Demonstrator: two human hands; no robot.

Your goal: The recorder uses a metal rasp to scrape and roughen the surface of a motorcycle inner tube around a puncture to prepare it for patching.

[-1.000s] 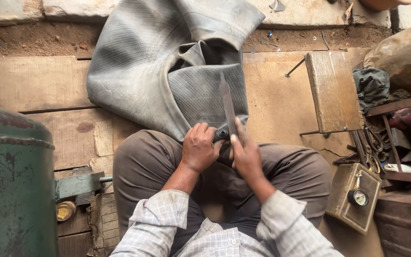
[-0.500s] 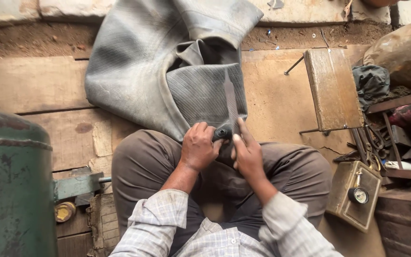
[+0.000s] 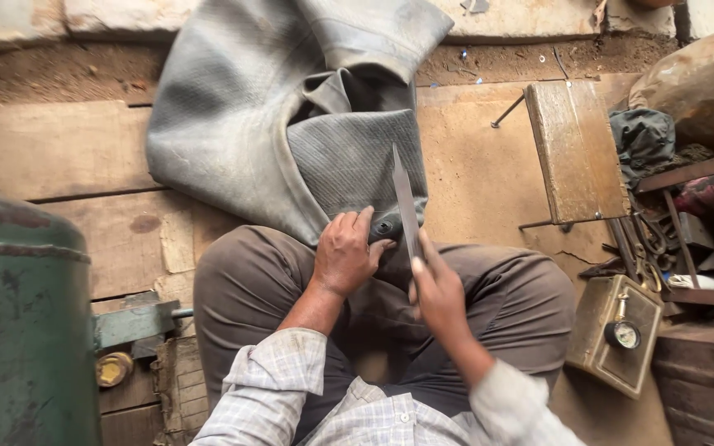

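Two bare hands at work over the person's lap, seated cross-legged on a worn wooden plank floor (image 3: pixel 59 149). Left hand (image 3: pixel 345 252): grip closed around the near folded edge of a large grey ribbed rubber inner tube (image 3: pixel 291 107), pinching it at a small round valve-like spot beside the fingers. Right hand (image 3: pixel 435 289): grip closed on the handle end of a long flat metal blade (image 3: pixel 404 202); handle itself hidden in the fist. Blade points away from the person, lying across the tube's ribbed fold, just right of the left-hand fingers. The tube lies spread on the floor ahead of the knees, its near edge drawn onto the lap between both hands. Green metal cylinder tank (image 3: pixel 18 330) sits at far left. Small wooden stool with metal legs (image 3: pixel 576 149) stands to the right, well apart from the hands. Boxy tan gauge unit with round dial (image 3: pixel 617 330) lies near the right knee.
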